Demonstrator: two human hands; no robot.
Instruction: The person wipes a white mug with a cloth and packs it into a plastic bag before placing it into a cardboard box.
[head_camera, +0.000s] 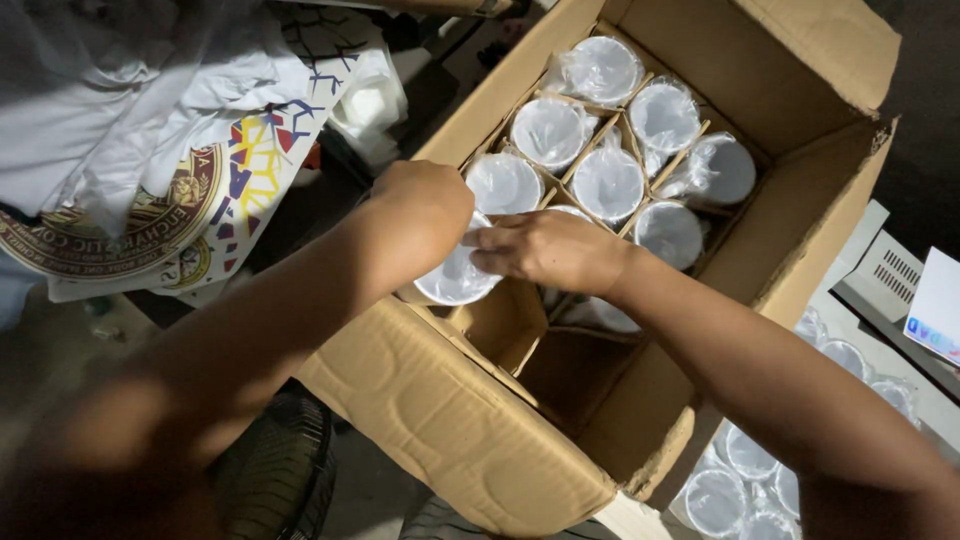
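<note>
An open brown cardboard box (440, 410) holds several white cups wrapped in clear plastic (608, 180), each in a cell of a cardboard divider. My left hand (425, 205) grips one wrapped white cup (455, 278) at the box's near-left edge. My right hand (550, 250) reaches across from the right, its fingertips on the plastic wrap of that same cup. The cells nearest me, below the hands, look empty and dark.
More plastic-wrapped white cups (745, 480) lie outside the box at lower right. White sheets and a printed colourful poster (200, 190) lie at upper left. A grey vented device (885, 275) sits at right. A dark round ribbed object (275, 470) is at the bottom.
</note>
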